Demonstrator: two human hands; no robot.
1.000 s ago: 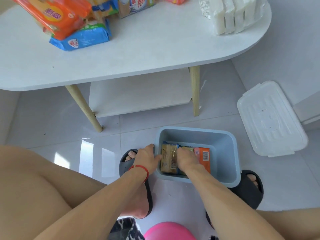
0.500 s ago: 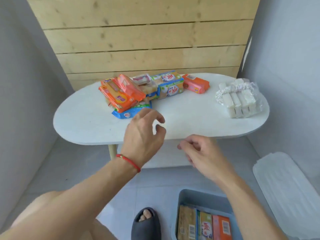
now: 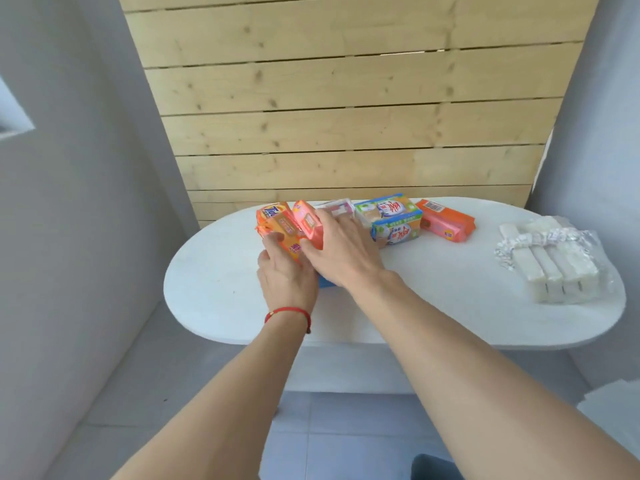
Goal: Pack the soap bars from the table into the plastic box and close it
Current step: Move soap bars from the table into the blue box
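I am looking at the white oval table (image 3: 433,306), which fills the middle of my view in front of a wall of pale wooden planks (image 3: 346,98), and I place everything else from it. On its right end lies a clear-wrapped bundle of white soap bars (image 3: 554,268); at its back edge, right of centre, lies a pink-orange soap pack (image 3: 446,225), and just left of that a blue-and-green soap pack (image 3: 394,220). On the left half of the table sits the heap of orange soap packs (image 3: 277,226), with a pink pack (image 3: 308,225) standing tilted against it and a corner of a blue pack (image 3: 325,282) showing beneath my hands. My right hand (image 3: 346,251) lies spread, palm down, across the heap, thumb against the pink pack and fingers reaching toward a pale wrapped bar behind; I cannot tell whether it has closed a grip. My left hand (image 3: 285,275), a red cord (image 3: 287,311) at the wrist, is open with its fingertips touching the orange packs' near edge, gripping nothing that I can see. Half a second ago both hands hung in the air short of the table; now they are on the heap. The plastic box (image 3: 429,467), then plain at the bottom, shows only as a dark corner below the table.
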